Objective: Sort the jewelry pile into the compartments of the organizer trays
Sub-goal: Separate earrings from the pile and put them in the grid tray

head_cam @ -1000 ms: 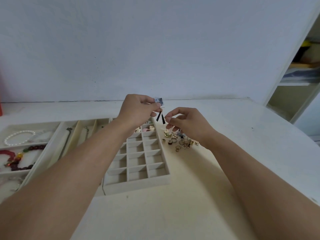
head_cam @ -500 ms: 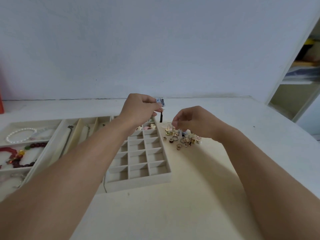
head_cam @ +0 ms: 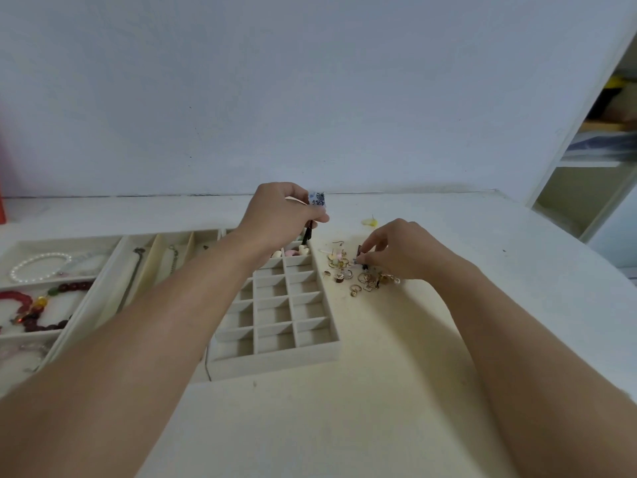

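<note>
Setting: a cream tabletop (head_cam: 344, 426) set against a plain pale wall, with an open shelf unit at the right edge.

Nearest the camera, the grid tray (head_cam: 275, 353) lies left of centre; most of its small cells in view are vacant, and only the far row holds a few pale and pink pieces. To its left, a long-slot tray (head_cam: 155, 257) carries chains, and a wider tray (head_cam: 20, 243) holds a pearl bracelet (head_cam: 39, 265) and red beaded strands (head_cam: 31, 307).

Beyond the grid tray's right side lies the jewelry pile (head_cam: 358, 276): rings, hooks and small gilt pieces, loose on the tabletop.

Change noted: one second ago both hands were raised together over the tray, handling a pair of dark drops. The right hand (head_cam: 400, 251) has since gone down to the pile and is pinching a small dark piece at its far edge. The left hand (head_cam: 282, 215) remains up over the tray's far right cells, gripping a blue-and-white patterned earring (head_cam: 317, 198) with a black drop hanging below.

Assessment: the pair appears to have been separated or matched; placement into a cell is not yet done, and most of the pile remains unsorted.

Markings: no brand, label or legible writing found.
</note>
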Demonstrator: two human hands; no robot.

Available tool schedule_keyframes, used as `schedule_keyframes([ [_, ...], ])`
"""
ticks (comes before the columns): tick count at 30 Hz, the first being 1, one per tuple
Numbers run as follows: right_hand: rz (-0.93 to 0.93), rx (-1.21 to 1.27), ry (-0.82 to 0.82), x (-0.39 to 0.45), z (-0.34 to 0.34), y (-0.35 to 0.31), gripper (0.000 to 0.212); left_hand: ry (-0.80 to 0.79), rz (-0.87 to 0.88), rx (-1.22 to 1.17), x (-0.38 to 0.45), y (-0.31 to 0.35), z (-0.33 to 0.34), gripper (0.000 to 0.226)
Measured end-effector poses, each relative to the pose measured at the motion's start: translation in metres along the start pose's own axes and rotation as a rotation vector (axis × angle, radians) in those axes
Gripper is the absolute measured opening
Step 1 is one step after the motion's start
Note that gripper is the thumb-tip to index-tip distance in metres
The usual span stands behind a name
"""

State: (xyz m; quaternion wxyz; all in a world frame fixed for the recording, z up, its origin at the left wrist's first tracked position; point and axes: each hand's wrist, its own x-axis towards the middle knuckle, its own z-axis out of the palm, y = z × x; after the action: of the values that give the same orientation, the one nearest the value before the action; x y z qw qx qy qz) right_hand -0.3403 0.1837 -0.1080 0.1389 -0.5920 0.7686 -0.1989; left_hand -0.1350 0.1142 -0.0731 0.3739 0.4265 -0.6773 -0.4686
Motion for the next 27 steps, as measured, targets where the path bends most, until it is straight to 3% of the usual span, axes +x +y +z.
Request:
schedule_keyframes([
  [4,0.003,-0.029,-0.001,0.002,0.003,0.000,0.012,-0.009,0.009,0.011,0.000,0.000,0.001,0.006],
  [11,0.003,-0.025,-0.093,0.000,0.000,-0.004,0.013,0.000,0.026,0.021,0.003,-0.003,0.003,0.016],
  [18,0.025,-0.060,-0.027,-0.001,-0.002,-0.002,0.021,-0.008,0.023,0.043,0.002,-0.003,0.004,0.012],
  [23,0.053,-0.326,0.030,-0.004,0.000,-0.008,0.033,-0.023,0.016,0.041,0.001,-0.003,0.004,0.015],
  [27,0.094,-0.378,0.023,-0.004,0.003,-0.010,0.034,-0.026,0.005,0.042,0.000,-0.003,0.005,0.014],
])
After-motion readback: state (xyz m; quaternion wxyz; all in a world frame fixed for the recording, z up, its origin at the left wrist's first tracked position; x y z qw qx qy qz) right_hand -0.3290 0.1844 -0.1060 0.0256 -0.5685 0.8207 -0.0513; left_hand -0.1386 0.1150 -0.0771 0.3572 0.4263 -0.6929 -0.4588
